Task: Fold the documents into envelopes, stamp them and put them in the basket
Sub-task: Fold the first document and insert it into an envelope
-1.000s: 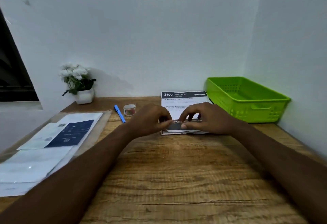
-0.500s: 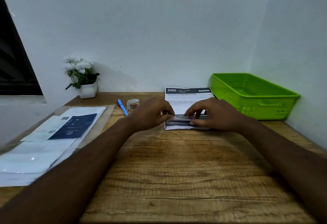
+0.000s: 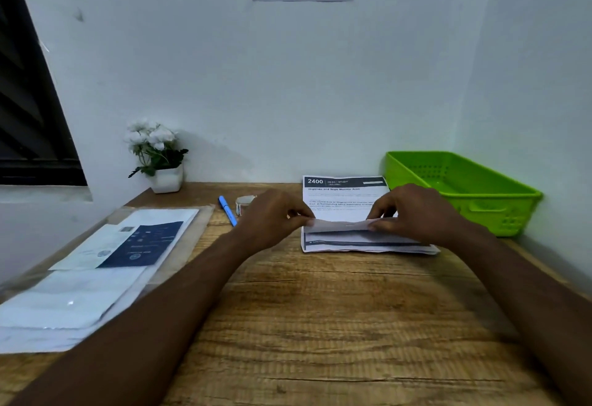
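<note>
Now near edge of document [image 3: 344, 205] lifted, where half second back I pressed it flat. My left hand [image 3: 272, 216], right hand [image 3: 413, 213] each pinch one end of raised edge. Document lies far centre, just left of basket [image 3: 499, 213]. Fold underway; envelopes [image 3: 96, 277] wait near left.

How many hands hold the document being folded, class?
2: the left hand pinches the folded document at its left end, the right hand at its right end.

Matt paper document [image 3: 344, 205], grainy wooden table [image 3: 320, 325]
</note>
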`<act>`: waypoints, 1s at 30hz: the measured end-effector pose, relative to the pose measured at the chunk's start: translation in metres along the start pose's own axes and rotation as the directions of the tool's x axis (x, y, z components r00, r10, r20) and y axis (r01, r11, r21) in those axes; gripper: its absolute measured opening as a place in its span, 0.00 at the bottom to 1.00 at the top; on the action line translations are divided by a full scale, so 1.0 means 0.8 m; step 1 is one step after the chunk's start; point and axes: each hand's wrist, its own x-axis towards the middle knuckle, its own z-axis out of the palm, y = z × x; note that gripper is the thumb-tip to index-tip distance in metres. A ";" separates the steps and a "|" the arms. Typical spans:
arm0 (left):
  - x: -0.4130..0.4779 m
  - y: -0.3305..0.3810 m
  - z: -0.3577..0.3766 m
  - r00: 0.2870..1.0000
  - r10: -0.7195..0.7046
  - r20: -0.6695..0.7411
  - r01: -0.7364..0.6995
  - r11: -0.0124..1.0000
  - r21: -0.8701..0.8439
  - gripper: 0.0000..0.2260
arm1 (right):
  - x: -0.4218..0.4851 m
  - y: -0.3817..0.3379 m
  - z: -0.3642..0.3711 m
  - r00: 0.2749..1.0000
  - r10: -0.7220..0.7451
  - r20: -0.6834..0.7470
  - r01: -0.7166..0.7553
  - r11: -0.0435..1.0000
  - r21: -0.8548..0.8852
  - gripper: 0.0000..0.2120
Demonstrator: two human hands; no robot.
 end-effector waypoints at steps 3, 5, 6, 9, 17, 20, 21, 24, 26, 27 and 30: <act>0.000 -0.001 0.000 1.000 0.014 -0.023 -0.015 1.000 -0.021 0.05 | 0.000 0.001 0.000 0.998 0.050 -0.037 -0.048 0.998 0.041 0.08; 0.000 0.000 0.000 0.998 0.015 -0.057 -0.018 0.998 -0.066 0.05 | -0.001 -0.003 0.001 0.995 0.086 -0.052 -0.080 0.991 0.112 0.11; -0.001 0.001 0.000 0.997 0.014 -0.073 -0.020 0.997 -0.074 0.05 | -0.002 -0.004 0.001 0.993 0.098 -0.058 -0.088 0.985 0.149 0.12; -0.002 0.003 0.000 0.991 0.024 -0.130 -0.026 1.000 -0.017 0.06 | -0.003 -0.006 0.000 0.992 0.107 -0.065 -0.090 0.972 0.217 0.12; -0.005 0.011 -0.003 0.950 0.072 -0.303 -0.076 0.997 -0.001 0.04 | -0.003 -0.002 -0.003 0.984 0.114 -0.133 -0.103 0.991 0.089 0.06; -0.009 0.017 -0.014 0.946 0.084 -0.314 -0.083 0.996 0.015 0.04 | -0.009 -0.002 -0.013 0.966 0.134 -0.220 -0.102 0.983 0.151 0.04; -0.013 0.020 -0.020 0.944 0.096 -0.316 -0.093 0.995 0.024 0.04 | -0.013 -0.003 -0.018 0.961 0.137 -0.239 -0.098 0.980 0.171 0.05; -0.036 0.034 -0.042 0.938 0.138 -0.318 -0.135 0.990 0.032 0.04 | -0.039 -0.008 -0.040 0.955 0.152 -0.254 -0.102 0.975 0.200 0.07; -0.063 0.044 -0.057 0.940 0.164 -0.298 -0.161 0.986 0.035 0.03 | -0.067 -0.017 -0.050 0.957 0.143 -0.251 -0.088 0.972 0.219 0.06; -0.079 0.048 -0.064 0.944 0.181 -0.277 -0.174 0.983 0.052 0.03 | -0.082 -0.022 -0.052 0.960 0.136 -0.245 -0.078 0.969 0.233 0.05; -0.127 0.054 -0.080 0.956 0.226 -0.184 -0.204 0.970 0.133 0.04 | -0.126 -0.041 -0.049 0.971 0.100 -0.219 -0.033 0.955 0.293 0.09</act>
